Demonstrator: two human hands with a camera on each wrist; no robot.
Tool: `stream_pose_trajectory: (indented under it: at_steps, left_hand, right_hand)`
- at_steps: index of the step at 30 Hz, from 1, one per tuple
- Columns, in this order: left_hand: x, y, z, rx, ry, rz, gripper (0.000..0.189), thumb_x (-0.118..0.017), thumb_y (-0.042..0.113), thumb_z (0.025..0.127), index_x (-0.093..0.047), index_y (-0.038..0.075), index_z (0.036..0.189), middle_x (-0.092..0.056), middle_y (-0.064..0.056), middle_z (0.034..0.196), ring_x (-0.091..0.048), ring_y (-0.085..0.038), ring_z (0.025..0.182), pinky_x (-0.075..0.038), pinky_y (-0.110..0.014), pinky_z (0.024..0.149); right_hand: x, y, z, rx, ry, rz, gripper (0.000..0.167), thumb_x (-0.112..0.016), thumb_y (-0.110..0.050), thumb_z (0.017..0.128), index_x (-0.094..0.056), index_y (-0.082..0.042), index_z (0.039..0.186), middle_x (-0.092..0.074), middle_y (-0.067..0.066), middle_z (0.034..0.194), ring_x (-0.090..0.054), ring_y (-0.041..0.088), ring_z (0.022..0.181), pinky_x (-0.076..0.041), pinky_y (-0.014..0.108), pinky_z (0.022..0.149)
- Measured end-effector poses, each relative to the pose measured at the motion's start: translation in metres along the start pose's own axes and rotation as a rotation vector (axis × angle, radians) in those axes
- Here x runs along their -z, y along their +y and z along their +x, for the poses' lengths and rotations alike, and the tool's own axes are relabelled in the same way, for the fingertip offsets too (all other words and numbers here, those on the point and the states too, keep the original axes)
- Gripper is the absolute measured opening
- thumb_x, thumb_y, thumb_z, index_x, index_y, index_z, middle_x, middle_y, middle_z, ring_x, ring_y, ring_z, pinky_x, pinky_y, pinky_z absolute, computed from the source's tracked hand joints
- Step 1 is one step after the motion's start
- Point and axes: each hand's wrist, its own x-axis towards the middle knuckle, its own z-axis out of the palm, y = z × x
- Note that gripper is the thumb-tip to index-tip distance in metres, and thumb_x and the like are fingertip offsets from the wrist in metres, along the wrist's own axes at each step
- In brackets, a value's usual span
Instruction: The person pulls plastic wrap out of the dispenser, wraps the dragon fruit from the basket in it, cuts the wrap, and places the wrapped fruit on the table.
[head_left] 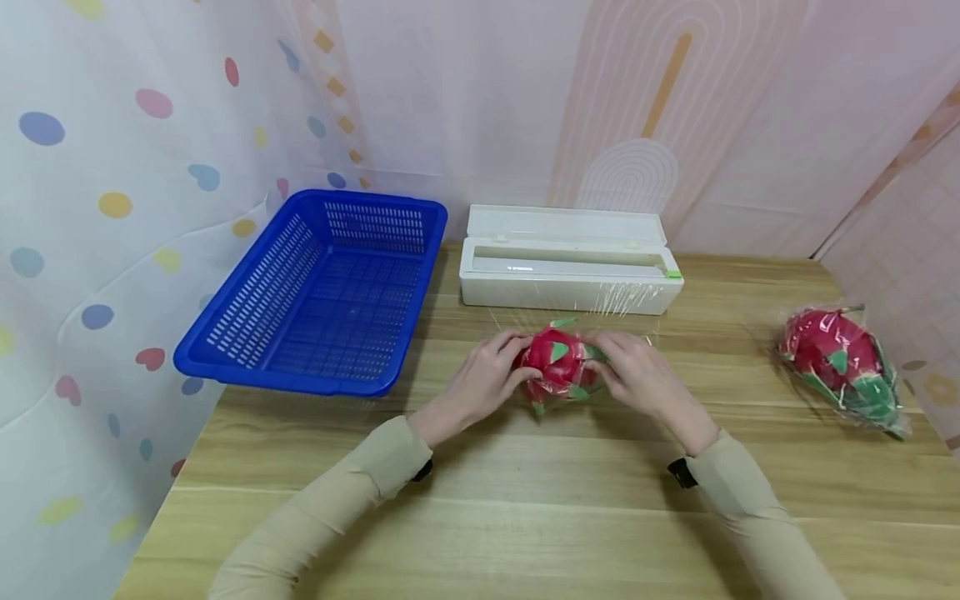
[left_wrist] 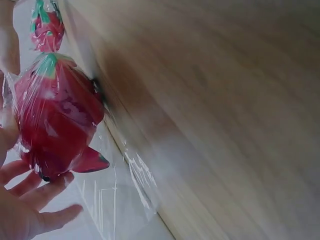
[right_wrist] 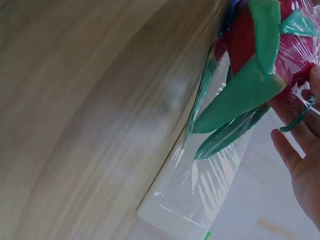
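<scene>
A red dragon fruit (head_left: 557, 360) with green-tipped scales sits between both hands near the middle of the table, partly covered by clear cling film. My left hand (head_left: 487, 375) holds its left side, thumb toward me and fingers on the far side. On the opposite side my right hand (head_left: 637, 371) grips it, thumb and fingers bent around the film-covered fruit. Loose cling film (left_wrist: 117, 195) spreads beyond the fruit in the left wrist view. Long green scales (right_wrist: 237, 97) stick out under the film in the right wrist view.
A white cling film box (head_left: 570, 287) stands behind the fruit with its lid raised. To the left is a blue plastic basket (head_left: 300, 383). Another dragon fruit (head_left: 840, 362), wrapped in film, lies at the right. Patterned curtains (head_left: 465, 100) hang around the wooden table (head_left: 525, 517).
</scene>
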Motion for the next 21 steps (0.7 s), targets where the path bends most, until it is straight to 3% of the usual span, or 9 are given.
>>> stream_pose_trajectory:
  at_steps: [4, 7, 10, 14, 17, 21]
  left_hand:
    - [0.0015, 0.002, 0.0017, 0.05, 0.001, 0.031, 0.048, -0.064, 0.031, 0.089, -0.057, -0.001, 0.124, -0.064, -0.017, 0.121, -0.062, -0.031, 0.114, -0.043, -0.061, 0.1]
    - [0.0018, 0.0034, 0.0023, 0.083, -0.01, 0.044, 0.046, -0.061, 0.031, 0.091, -0.054, 0.0, 0.125, -0.063, -0.018, 0.124, -0.06, -0.032, 0.117, -0.041, -0.062, 0.101]
    - [0.0009, 0.0033, 0.0011, 0.085, -0.019, 0.071, 0.036, -0.059, 0.029, 0.093, -0.055, 0.001, 0.115, -0.062, -0.019, 0.125, -0.059, -0.032, 0.118, -0.041, -0.061, 0.101]
    - [-0.0001, 0.0025, -0.0006, 0.09, -0.044, 0.106, 0.03, -0.055, 0.028, 0.096, -0.056, 0.001, 0.107, -0.06, -0.02, 0.128, -0.058, -0.033, 0.12, -0.04, -0.06, 0.102]
    - [-0.0009, 0.0028, -0.0006, 0.129, -0.108, 0.126, 0.045, -0.053, 0.039, 0.096, -0.053, -0.001, 0.119, -0.055, -0.02, 0.134, -0.054, -0.033, 0.125, -0.038, -0.06, 0.105]
    - [-0.0023, 0.0042, 0.0007, 0.144, -0.197, 0.178, 0.079, -0.058, 0.059, 0.085, -0.043, -0.002, 0.133, -0.047, -0.023, 0.141, -0.048, -0.036, 0.13, -0.038, -0.059, 0.105]
  right_hand:
    - [-0.0019, 0.0, 0.0019, -0.072, -0.032, 0.018, 0.039, -0.068, -0.009, 0.085, -0.056, -0.001, 0.121, -0.069, 0.015, 0.103, -0.068, 0.028, 0.089, -0.057, 0.04, 0.079]
    - [-0.0039, -0.0008, 0.0035, -0.114, -0.046, 0.021, 0.035, -0.066, -0.01, 0.088, -0.053, 0.002, 0.119, -0.068, 0.016, 0.102, -0.066, 0.026, 0.084, -0.056, 0.038, 0.074]
    - [-0.0066, -0.0003, 0.0054, -0.08, -0.005, 0.024, 0.03, -0.066, -0.009, 0.086, -0.053, 0.002, 0.111, -0.067, 0.018, 0.111, -0.065, 0.026, 0.085, -0.056, 0.038, 0.076]
    - [-0.0077, 0.001, 0.0068, 0.001, 0.059, -0.001, 0.024, -0.067, -0.006, 0.084, -0.06, 0.001, 0.105, -0.061, 0.017, 0.127, -0.063, 0.031, 0.107, -0.05, 0.043, 0.096]
    - [-0.005, -0.001, 0.0062, -0.019, 0.029, -0.031, 0.028, -0.063, -0.01, 0.086, -0.062, 0.001, 0.112, -0.058, 0.017, 0.131, -0.057, 0.034, 0.118, -0.045, 0.048, 0.102]
    - [-0.0014, -0.004, 0.0051, -0.092, -0.097, -0.049, 0.056, -0.063, -0.028, 0.088, -0.05, 0.002, 0.133, -0.052, 0.02, 0.138, -0.053, 0.038, 0.123, -0.041, 0.054, 0.104]
